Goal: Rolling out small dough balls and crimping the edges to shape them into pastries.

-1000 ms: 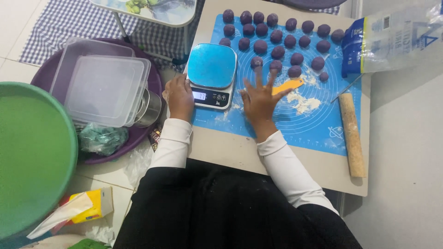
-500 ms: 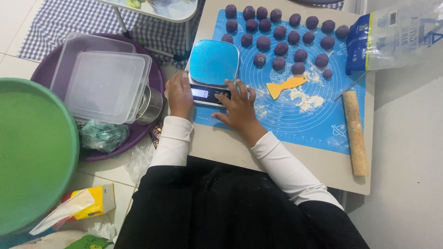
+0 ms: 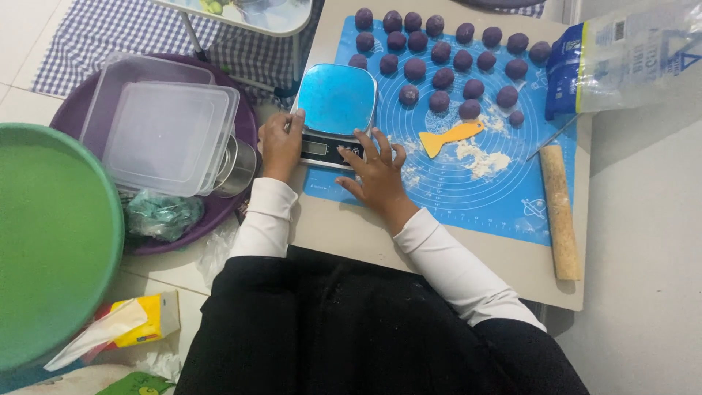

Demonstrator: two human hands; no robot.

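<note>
A small kitchen scale (image 3: 336, 102) with a blue top stands at the left edge of a blue baking mat (image 3: 468, 183). My left hand (image 3: 281, 142) grips the scale's left side. My right hand (image 3: 376, 170) lies with fingers spread at the scale's front right corner, fingertips on its display panel. Several purple dough balls (image 3: 442, 55) sit in rows on the mat beyond the scale. An orange fish-shaped scraper (image 3: 450, 137) lies to the right of my right hand, next to a patch of flour (image 3: 479, 159).
A wooden rolling pin (image 3: 561, 212) lies along the mat's right edge, below a flour bag (image 3: 629, 55). Left of the low table (image 3: 351, 234), a purple basin (image 3: 219, 212) holds clear plastic boxes (image 3: 164, 135) and a metal cup (image 3: 235, 167). A green tub (image 3: 51, 241) and yellow tissue box (image 3: 139, 322) stand at left.
My right hand drew back from the mat near the scraper to the scale's front right corner. My left hand stayed on the scale's left side.
</note>
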